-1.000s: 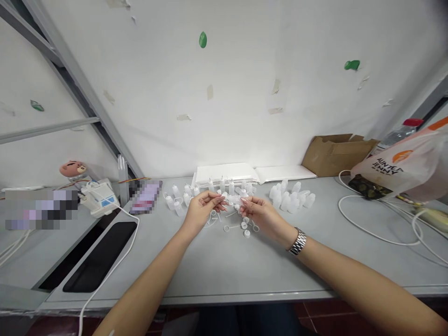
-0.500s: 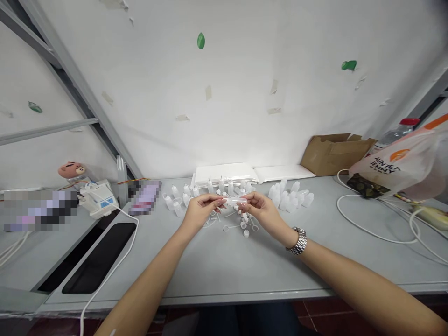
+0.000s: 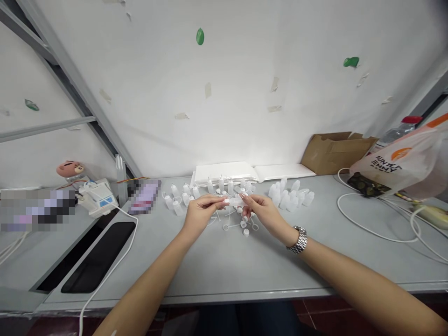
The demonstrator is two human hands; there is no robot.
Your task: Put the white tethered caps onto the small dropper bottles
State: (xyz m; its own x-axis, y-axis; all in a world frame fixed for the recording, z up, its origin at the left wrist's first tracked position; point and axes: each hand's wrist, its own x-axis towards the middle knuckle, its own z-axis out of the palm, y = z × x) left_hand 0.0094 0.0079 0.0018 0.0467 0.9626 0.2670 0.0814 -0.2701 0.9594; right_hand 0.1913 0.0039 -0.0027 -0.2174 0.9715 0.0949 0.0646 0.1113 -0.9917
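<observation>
Translucent, slim plastic bottle (image 3: 235, 202), pinched by left hand (image 3: 203, 211) and right hand (image 3: 265, 211) in front of the flat white paper stack (image 3: 224, 171), is prolly light and squishy, so grab its neck.

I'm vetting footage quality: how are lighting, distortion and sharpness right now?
Head view: the wall is brightest above the paper stack; head view: wide-angle stretching, likely, on the plastic bag; head view: held translucent bottle too small for fine detail.
</observation>
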